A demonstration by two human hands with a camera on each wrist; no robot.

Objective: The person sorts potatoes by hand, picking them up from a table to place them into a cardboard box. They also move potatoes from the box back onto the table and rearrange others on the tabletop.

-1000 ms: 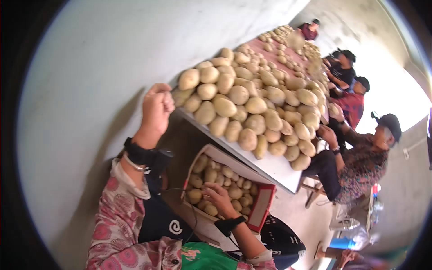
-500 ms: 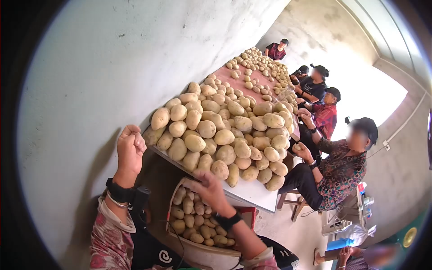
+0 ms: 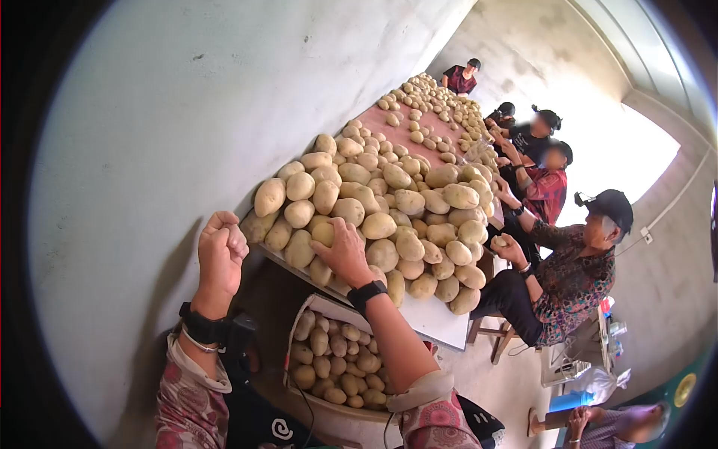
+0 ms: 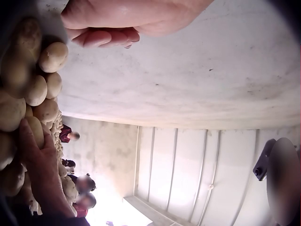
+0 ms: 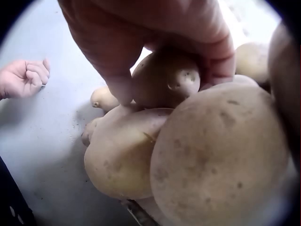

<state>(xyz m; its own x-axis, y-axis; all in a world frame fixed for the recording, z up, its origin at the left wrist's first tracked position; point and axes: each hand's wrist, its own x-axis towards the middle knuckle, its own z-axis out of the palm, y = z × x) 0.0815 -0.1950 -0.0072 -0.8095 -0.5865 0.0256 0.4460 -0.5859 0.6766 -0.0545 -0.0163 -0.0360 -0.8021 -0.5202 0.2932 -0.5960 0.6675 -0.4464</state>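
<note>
The right hand (image 3: 345, 256) has thumb and fingers clamped round 1 potato (image 3: 323, 233) at the near left of the heap (image 3: 409, 245). Lifting it could send neighbours rolling off the near edge, since they lean together there. The left hand (image 3: 221, 256), by the left wall (image 3: 127, 150), has fingers loosely curled together, holding nothing visible. The long table (image 3: 441, 323) is white near, pink farther off; a box (image 3: 336, 307) of potatoes sits below. Beyond, 4 people (image 3: 572, 262) line the right side, 1 person (image 3: 459, 81) the far end.

Workroom, it seems (potatoes (image 3: 378, 225) heap the table (image 3: 437, 323)).
</note>
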